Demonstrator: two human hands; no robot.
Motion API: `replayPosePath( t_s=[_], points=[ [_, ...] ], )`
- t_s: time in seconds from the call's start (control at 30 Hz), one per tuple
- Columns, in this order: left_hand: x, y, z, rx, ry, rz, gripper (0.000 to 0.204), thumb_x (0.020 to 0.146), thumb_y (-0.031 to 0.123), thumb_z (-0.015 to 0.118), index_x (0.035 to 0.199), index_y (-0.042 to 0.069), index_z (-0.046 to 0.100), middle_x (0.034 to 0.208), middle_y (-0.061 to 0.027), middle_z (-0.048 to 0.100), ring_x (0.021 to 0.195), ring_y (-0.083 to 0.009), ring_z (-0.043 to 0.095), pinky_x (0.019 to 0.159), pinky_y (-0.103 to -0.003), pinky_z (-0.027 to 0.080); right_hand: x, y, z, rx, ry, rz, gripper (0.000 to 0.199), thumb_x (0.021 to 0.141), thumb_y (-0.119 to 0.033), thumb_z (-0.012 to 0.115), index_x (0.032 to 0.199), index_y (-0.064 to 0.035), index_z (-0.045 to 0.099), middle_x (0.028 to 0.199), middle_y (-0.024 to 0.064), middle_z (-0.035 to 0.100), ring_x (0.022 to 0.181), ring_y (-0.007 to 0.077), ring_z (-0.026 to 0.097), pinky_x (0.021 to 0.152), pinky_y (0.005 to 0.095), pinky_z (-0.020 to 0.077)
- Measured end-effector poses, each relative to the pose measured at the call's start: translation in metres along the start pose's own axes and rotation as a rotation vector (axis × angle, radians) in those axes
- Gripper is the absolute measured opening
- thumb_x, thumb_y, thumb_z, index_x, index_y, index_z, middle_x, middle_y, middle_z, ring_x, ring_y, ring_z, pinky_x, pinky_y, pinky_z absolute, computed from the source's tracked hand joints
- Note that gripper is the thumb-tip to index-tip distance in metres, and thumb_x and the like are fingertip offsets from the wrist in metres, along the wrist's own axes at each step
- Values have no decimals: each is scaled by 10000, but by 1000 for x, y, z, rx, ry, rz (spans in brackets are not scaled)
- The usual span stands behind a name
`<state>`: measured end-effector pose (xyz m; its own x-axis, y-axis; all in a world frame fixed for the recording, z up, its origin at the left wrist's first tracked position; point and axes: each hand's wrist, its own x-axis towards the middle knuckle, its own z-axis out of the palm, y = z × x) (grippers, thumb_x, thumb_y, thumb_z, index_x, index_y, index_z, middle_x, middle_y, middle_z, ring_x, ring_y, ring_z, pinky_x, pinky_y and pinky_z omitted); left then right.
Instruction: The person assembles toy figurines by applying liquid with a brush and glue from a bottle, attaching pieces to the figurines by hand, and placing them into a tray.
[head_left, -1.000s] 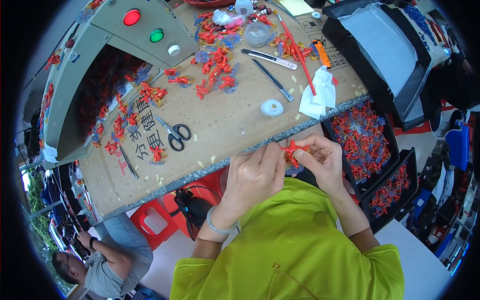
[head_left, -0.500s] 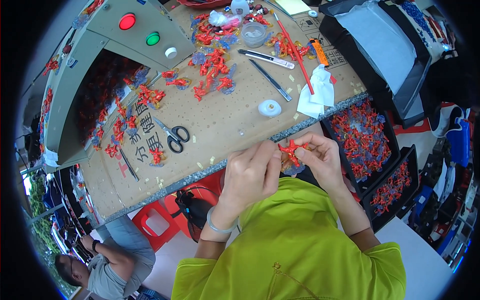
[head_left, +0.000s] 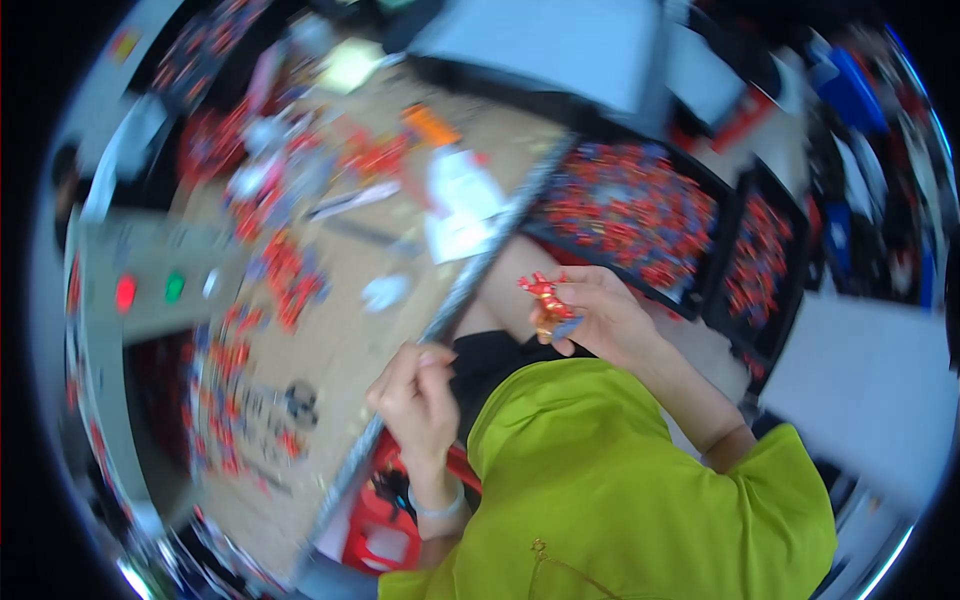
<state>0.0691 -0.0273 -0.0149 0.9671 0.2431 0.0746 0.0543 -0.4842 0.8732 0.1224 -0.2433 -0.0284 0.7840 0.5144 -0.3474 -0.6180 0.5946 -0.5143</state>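
Observation:
My right hand (head_left: 605, 315) pinches a small figurine (head_left: 548, 300), red with gold and bluish see-through parts, between thumb and fingers. It is held above my lap, just off the table's edge. To the left, at the edge of the table (head_left: 345, 265), my left hand (head_left: 418, 395) is closed with thumb against curled fingers; anything inside it is hidden. More figurines (head_left: 290, 280) like it lie in clusters on the table. Right of the table, a large black tray (head_left: 722, 235) is heaped with such figurines, and a smaller black tray (head_left: 748, 345) beside it holds more.
A grey machine (head_left: 100, 400) with red and green buttons stands at the left. Blurred on the table are scissors (head_left: 300, 402), a utility knife (head_left: 355, 200), a white cloth or tissue (head_left: 462, 195), an orange object (head_left: 430, 125) and a small white container (head_left: 385, 292). A red stool (head_left: 385, 535) stands below the table edge.
My hands have come apart: the left has moved left, while the right keeps the figurine. The view has swung right, so the table appears turned and blurred, with the trays more in sight.

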Motion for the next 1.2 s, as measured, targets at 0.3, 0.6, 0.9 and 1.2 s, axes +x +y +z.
replayPosePath(
  t_s=[0.3, 0.6, 0.9, 1.2],
  points=[
    [-1, 14, 52, 111, -298, 95, 198, 864, 23, 460, 725, -24, 593, 576, -89, 557, 456, -154, 512, 432, -287, 354, -141, -55, -262, -276, 1137, -718, 223, 880, -131, 603, 1045, 18, 608, 953, 110, 654, 892, 199, 650, 766, 318, 557],
    [-9, 35, 78, 195, -336, 190, 176, 869, 6, 469, 752, -33, 594, 596, -105, 566, 467, -182, 529, 437, -305, 377, -195, -41, -361, -1058, 1893, -527, 214, 757, 8, 581, 960, -5, 645, 835, 113, 682, 770, 199, 661, 714, 294, 519],
    [7, 17, 157, 192, -557, 91, 129, 863, 64, 515, 954, 4, 584, 743, -218, 626, 681, -372, 630, 598, -413, 483, -12, -78, -292, -1529, 957, -685, 168, 765, -6, 545, 894, 5, 651, 818, 185, 666, 774, 300, 667, 705, 367, 527],
    [59, -81, 348, 409, -834, 550, 325, 709, 125, 668, 1013, 35, 598, 1027, -179, 594, 957, -337, 597, 805, -446, 497, 38, -79, -194, -1343, 854, -860, 128, 855, -65, 602, 944, 2, 665, 772, 53, 669, 714, 95, 618, 650, 240, 479]
  ],
)
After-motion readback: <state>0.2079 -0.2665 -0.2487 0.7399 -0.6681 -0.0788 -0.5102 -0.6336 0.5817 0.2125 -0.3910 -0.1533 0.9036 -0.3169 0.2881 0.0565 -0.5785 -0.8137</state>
